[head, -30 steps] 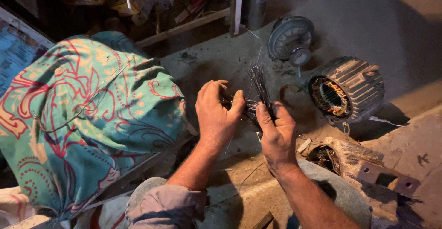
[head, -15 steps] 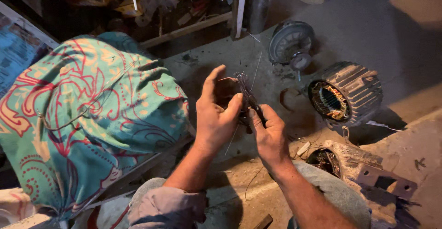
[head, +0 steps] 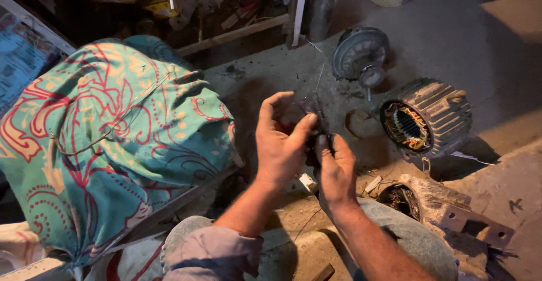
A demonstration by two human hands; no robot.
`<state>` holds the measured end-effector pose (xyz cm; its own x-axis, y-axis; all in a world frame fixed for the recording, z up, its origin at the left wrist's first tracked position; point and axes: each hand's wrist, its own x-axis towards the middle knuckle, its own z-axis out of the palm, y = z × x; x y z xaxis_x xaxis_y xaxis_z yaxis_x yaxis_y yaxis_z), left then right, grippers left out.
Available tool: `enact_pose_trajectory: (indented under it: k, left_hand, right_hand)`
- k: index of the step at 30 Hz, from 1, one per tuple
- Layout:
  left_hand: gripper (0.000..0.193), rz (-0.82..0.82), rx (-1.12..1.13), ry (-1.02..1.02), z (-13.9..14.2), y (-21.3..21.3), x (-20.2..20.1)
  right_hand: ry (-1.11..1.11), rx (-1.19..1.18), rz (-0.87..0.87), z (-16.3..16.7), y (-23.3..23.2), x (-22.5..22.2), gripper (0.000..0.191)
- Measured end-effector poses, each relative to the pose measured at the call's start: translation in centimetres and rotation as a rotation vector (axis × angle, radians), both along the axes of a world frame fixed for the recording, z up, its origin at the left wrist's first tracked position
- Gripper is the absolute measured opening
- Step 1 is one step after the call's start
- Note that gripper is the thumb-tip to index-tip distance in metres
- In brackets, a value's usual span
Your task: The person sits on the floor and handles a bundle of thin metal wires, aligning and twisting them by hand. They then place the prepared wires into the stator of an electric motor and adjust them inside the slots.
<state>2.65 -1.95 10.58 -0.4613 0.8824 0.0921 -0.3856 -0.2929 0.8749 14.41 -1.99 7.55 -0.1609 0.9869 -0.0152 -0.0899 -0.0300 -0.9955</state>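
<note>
Item 1, bottom centre of frame: grey sleeve (head: 212, 254) and grey-trousered knee (head: 418, 244) of the seated person, forearms rising from them toward mid-frame.

Item 2, centre: left hand (head: 280, 145), fingers half spread, thumb and forefinger closed toward a small dark bundle of thin wire pieces (head: 315, 111). Right hand (head: 335, 168) just beside it, fingers curled and pinched on the lower end of the same bundle. Both hands have hold of it, raised above the floor; how tight the grip is cannot be told.

Item 3, left half of frame: large bundle wrapped in teal cloth with red and cream pattern (head: 107, 140), a loose strand of wire lying across its top.

Item 4, lower right: dark, worn metal casting with a bracket plate (head: 451, 213), near the right knee.

Item 5, right of centre: ribbed motor housing (head: 429, 117) lying on its side on the concrete floor (head: 497, 49), open end toward the hands, coloured windings visible inside. A small curved scrap (head: 357, 123) lies between it and the hands.

Item 6, upper centre: round end cover with shaft stub (head: 360, 55), apart from the housing.

Item 7, top edge: wooden slat, metal pipe and clutter, dimly lit; a pale container at upper right.

Condition of the work, as judged: motor already opened and its cover off; wire pieces in hand, windings in the housing appear still in place.
</note>
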Motion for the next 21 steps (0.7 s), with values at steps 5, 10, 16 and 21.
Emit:
enact_pose_trajectory:
  k: [5, 10, 16, 21]
  left_hand:
    - [0.038, 0.05, 0.021, 0.22, -0.2, -0.3, 0.5]
    - [0.048, -0.013, 0.129, 0.093, -0.4, -0.7, 0.4]
    - [0.05, -0.107, 0.204, -0.012, -0.4, -0.6, 0.1]
    - [0.043, -0.041, 0.153, 0.041, -0.8, -0.5, 0.1]
  right_hand:
    - [0.053, -0.094, -0.072, 0.5, -0.4, 0.1, 0.034]
    - [-0.071, 0.052, -0.064, 1.7, -1.0, -0.3, 0.033]
    - [-0.207, 0.156, -0.084, 2.7, -1.2, -0.3, 0.028]
    - [-0.159, 0.096, -0.083, 2.5, -1.2, -0.3, 0.027]
